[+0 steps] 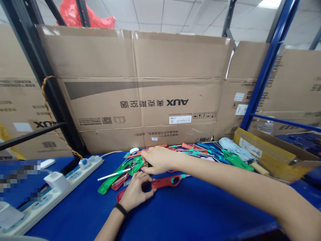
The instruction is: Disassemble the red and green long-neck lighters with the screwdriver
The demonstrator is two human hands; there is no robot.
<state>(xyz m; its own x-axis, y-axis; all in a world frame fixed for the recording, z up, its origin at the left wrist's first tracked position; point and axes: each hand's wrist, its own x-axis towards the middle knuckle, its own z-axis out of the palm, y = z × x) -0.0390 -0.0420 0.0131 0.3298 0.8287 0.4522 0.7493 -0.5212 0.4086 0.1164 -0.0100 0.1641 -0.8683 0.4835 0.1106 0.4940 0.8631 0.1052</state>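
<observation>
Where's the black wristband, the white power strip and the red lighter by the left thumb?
Black wristband (120, 210): head view, middle of the band.
White power strip (45, 199): head view, socket face.
Red lighter (162, 182): head view, handle.

Blue desk (200, 214), printed cardboard (135, 60), tiled ceiling (173, 16)

The cardboard stands upright toward twelve o'clock; a dark metal post (30, 50) slants at ten, a blue post (273, 50) at two; a ceiling light (269, 3) glows between one and two; the desk spreads toward six.
</observation>
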